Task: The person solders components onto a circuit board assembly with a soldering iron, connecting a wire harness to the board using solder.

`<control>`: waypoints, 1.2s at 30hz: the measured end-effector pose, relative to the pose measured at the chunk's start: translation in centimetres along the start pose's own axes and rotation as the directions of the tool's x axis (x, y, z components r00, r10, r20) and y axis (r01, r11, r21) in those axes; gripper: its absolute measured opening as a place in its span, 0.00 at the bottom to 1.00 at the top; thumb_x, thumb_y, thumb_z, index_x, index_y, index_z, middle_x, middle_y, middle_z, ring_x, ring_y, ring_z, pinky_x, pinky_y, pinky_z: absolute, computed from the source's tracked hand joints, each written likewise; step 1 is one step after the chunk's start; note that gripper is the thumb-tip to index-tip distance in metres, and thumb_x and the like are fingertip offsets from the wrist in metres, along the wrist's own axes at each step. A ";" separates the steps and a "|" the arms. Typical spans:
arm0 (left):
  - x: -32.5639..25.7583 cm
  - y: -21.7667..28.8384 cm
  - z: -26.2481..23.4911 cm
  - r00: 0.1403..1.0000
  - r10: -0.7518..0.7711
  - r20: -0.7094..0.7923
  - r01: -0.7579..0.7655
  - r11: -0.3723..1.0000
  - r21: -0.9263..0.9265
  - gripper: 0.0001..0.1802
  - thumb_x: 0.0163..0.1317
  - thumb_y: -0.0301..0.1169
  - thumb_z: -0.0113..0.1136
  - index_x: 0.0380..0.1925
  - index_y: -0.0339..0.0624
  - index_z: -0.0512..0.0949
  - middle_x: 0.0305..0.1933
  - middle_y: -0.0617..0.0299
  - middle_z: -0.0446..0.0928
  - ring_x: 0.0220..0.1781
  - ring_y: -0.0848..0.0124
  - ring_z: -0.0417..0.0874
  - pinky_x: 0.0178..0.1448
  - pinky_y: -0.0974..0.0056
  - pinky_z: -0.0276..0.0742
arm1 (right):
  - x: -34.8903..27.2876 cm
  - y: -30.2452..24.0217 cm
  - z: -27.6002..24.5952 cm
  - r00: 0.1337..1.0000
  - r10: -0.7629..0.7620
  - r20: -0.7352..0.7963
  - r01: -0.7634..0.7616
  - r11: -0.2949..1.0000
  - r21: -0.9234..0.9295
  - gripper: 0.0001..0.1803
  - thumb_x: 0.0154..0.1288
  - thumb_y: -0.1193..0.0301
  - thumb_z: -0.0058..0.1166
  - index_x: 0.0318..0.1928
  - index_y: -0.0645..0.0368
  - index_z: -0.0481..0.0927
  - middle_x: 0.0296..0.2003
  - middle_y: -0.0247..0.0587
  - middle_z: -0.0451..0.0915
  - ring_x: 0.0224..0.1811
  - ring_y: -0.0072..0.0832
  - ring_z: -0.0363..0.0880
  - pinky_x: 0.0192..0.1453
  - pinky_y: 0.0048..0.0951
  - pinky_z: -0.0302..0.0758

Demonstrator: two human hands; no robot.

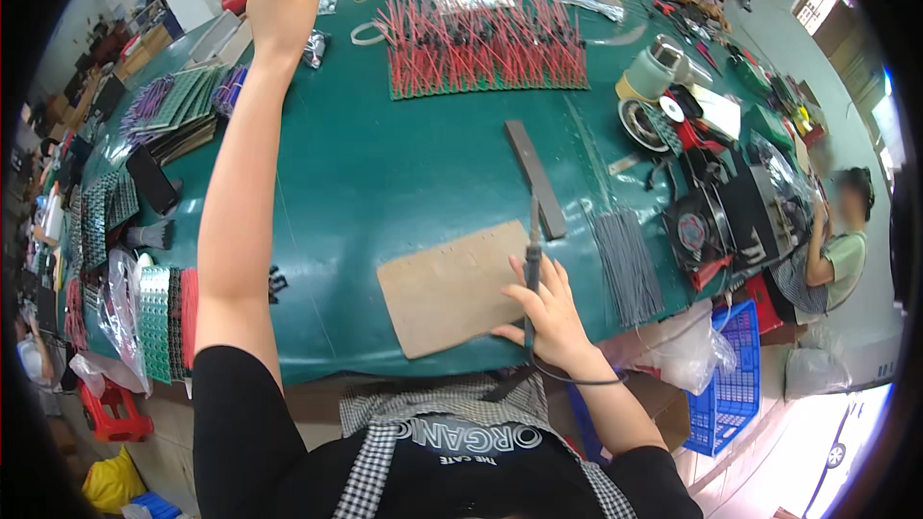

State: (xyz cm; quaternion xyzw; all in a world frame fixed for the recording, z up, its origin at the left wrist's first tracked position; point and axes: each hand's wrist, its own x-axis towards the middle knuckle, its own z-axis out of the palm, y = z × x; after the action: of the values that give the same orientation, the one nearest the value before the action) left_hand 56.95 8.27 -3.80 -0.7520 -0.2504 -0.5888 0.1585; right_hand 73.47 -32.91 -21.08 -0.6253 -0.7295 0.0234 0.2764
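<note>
My right hand grips a thin dark soldering iron upright, its cord trailing off the near table edge. It rests at the right edge of a brown cardboard sheet lying flat on the green table. My left arm stretches far forward; my left hand hangs over the far left of the table with fingers loosely curled, and I see nothing in it. It is nearest a small dark and silver object. A rack of red wires lies in the far middle.
A grey metal bar and a bundle of grey wires lie right of the cardboard. Green circuit boards are stacked left. A small fan, tape rolls and tools crowd the right. Other people sit at the far and right sides. A blue crate stands below.
</note>
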 end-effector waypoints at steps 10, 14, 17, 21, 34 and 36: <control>-1.3 -15.6 12.0 0.856 -0.252 0.452 0.163 0.960 0.227 0.13 0.53 0.37 0.60 0.33 0.42 0.84 0.31 0.54 0.84 0.34 0.57 0.84 0.40 0.55 0.78 | -0.1 0.6 1.2 0.991 0.131 0.020 -0.132 0.986 0.104 0.33 0.43 0.57 0.72 0.48 0.57 0.73 0.64 0.52 0.66 0.62 0.57 0.64 0.61 0.50 0.66; -16.0 -14.3 15.0 0.441 -0.560 0.701 0.706 0.699 0.113 0.14 0.39 0.38 0.72 0.22 0.38 0.85 0.25 0.53 0.83 0.27 0.65 0.84 0.38 0.61 0.80 | 0.4 0.7 1.5 0.992 0.121 0.037 -0.125 0.983 0.133 0.33 0.41 0.57 0.72 0.47 0.57 0.74 0.63 0.52 0.68 0.60 0.55 0.67 0.60 0.49 0.67; -18.5 -9.0 16.4 0.160 -0.658 0.736 0.706 0.597 0.381 0.18 0.43 0.40 0.70 0.30 0.38 0.85 0.36 0.51 0.84 0.41 0.58 0.85 0.46 0.57 0.78 | 0.4 0.8 1.2 0.993 0.113 0.045 -0.117 0.986 0.115 0.33 0.40 0.57 0.73 0.46 0.57 0.74 0.62 0.52 0.69 0.59 0.54 0.68 0.60 0.48 0.69; -16.9 -4.6 16.8 0.058 -0.723 0.688 0.673 0.537 0.508 0.22 0.51 0.41 0.65 0.44 0.42 0.81 0.51 0.52 0.80 0.54 0.54 0.80 0.57 0.50 0.72 | 0.1 0.9 1.1 0.992 0.123 0.032 -0.126 0.987 0.103 0.33 0.40 0.58 0.73 0.46 0.57 0.73 0.61 0.52 0.70 0.60 0.53 0.68 0.60 0.47 0.69; -17.0 -4.1 14.3 0.089 -0.707 0.702 0.529 0.630 0.568 0.25 0.58 0.50 0.58 0.48 0.44 0.80 0.55 0.51 0.78 0.59 0.52 0.77 0.61 0.48 0.65 | 0.2 0.8 1.2 0.992 0.113 0.051 -0.118 0.986 0.117 0.34 0.43 0.60 0.72 0.51 0.57 0.71 0.62 0.52 0.69 0.64 0.53 0.66 0.62 0.47 0.68; -17.4 -4.8 13.4 0.082 -0.687 0.722 0.517 0.649 0.559 0.28 0.58 0.54 0.57 0.48 0.43 0.80 0.55 0.49 0.78 0.58 0.51 0.77 0.61 0.47 0.65 | 0.1 0.5 1.1 0.991 0.128 0.048 -0.133 0.983 0.125 0.34 0.43 0.61 0.72 0.51 0.57 0.71 0.61 0.52 0.69 0.64 0.52 0.66 0.63 0.46 0.68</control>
State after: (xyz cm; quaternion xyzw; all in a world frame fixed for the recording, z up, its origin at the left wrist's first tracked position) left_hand 61.91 16.12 -24.31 -0.7511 -0.6245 -0.0714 -0.2017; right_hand 73.46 -32.38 -22.21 -0.6522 -0.6892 0.1005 0.2991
